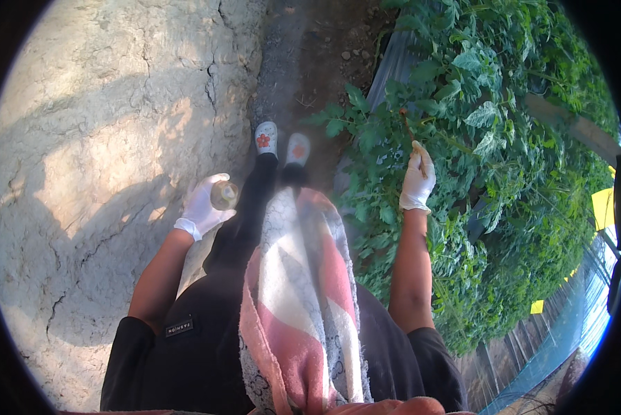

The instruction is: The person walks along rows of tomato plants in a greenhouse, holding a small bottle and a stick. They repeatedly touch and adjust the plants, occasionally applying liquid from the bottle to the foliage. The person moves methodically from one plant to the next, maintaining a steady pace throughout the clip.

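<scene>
My left hand [204, 206], in a thin white glove, grips a small clear jar [224, 195] seen from above, in front of the cracked earth wall. What the jar holds is hard to make out. My right hand [419, 178], gloved the same way, pinches a slim brown stick [408, 127] with a reddish-brown tip. That tip points away from me among the leaves of a tomato plant [445, 98]. Whether it touches a stem or leaf, I cannot tell.
On the left rises a cracked earth wall [108, 129]. A narrow dirt path [320, 67] runs ahead beneath my light clogs [266, 137]. Plastic film [391, 65] edges the plant row. Yellow cards [603, 208] hang at the far right. A pink and white scarf [300, 311] drapes down my front.
</scene>
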A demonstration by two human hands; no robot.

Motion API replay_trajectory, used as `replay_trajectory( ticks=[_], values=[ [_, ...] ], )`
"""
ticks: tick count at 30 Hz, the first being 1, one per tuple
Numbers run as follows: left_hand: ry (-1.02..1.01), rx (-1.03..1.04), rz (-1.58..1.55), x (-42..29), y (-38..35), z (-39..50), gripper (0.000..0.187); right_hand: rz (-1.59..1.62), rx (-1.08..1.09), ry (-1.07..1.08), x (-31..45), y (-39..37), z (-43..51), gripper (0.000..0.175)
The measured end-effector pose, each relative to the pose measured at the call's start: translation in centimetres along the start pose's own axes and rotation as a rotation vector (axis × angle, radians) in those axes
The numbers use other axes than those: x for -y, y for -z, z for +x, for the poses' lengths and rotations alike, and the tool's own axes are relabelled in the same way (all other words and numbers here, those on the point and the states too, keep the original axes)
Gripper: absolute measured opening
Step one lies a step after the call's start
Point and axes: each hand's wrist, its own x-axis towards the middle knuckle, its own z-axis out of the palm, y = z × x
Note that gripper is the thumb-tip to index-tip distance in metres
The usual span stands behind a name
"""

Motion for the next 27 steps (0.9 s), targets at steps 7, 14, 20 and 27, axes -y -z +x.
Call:
replay_trajectory(
  ticks=[7,14,20,27],
  values=[
    [0.031,0.018,0.019,-0.1,0.1,0.2,0.073,0.053,0.038,-0.109,0.2,-0.8,-0.1,0.020],
    [0.032,0.025,0.035,0.4,0.4,0.3,0.072,0.056,0.034,-0.070,1.3,-0.4,0.0,0.024],
    [0.109,0.062,-0.096,-0.8,0.8,0.5,0.071,0.069,0.046,-0.022,4.9,0.1,-0.5,0.022],
    [0.031,0.012,-0.019,0.4,2.1,0.6,0.072,0.139,0.022,0.009,11.4,-1.2,0.3,0.026]
  ],
)
